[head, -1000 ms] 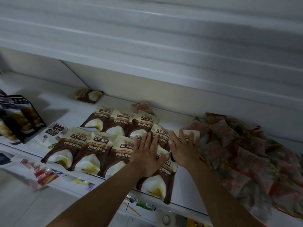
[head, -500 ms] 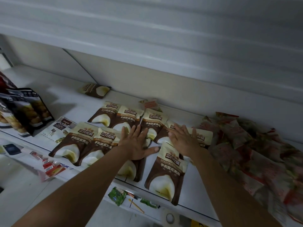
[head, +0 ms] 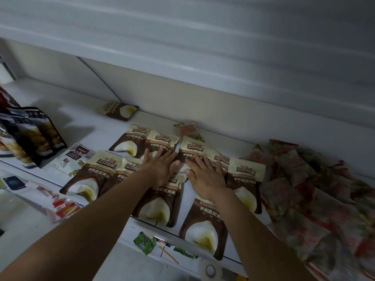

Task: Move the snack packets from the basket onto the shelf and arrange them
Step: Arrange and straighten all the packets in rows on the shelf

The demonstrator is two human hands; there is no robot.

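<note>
White shelf [head: 85, 126], front edge covered with overlapping snack packets [head: 245, 173], left hand [head: 160, 169] and right hand [head: 205, 179] flat on them, fingers straight and spread; likely light, slippery, soft pouches, best pinched at corners.

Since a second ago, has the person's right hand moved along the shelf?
Yes. The right hand has slid left, away from the red packet pile; a whole brown packet now lies uncovered between them.

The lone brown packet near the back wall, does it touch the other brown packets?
Apart. The head view shows bare white shelf between the lone brown packet and the nearest packet of the back row.
</note>
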